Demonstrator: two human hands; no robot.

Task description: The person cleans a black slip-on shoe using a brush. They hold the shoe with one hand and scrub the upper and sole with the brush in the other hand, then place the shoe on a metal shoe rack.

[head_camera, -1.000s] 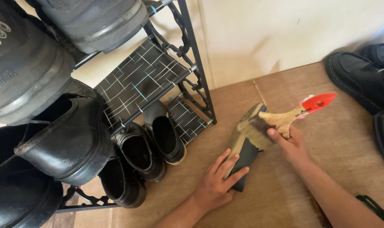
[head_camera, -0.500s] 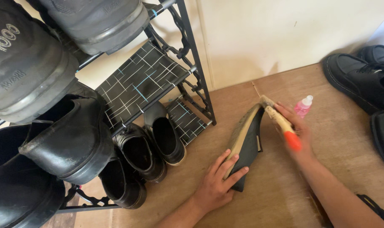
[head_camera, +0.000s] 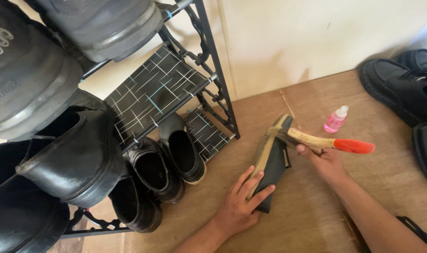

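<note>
A black sandal with a tan sole edge (head_camera: 271, 161) lies on its side on the brown floor. My left hand (head_camera: 241, 201) presses on its near end and holds it steady. My right hand (head_camera: 323, 158) grips a wooden brush with a red-tipped handle (head_camera: 328, 142). The brush head rests against the sandal's far end, its handle pointing right. A small pink bottle with a white cap (head_camera: 336, 119) stands on the floor just beyond the brush.
A black metal shoe rack (head_camera: 208, 79) with patterned shelves stands at the left, holding several black shoes (head_camera: 72, 154). More black shoes (head_camera: 405, 89) lie at the right edge. A pale wall runs along the back.
My right hand has swung the brush down and round, so the handle now points right and the head sits on the sandal's far end. The pink bottle is now uncovered. My left hand has stayed.
</note>
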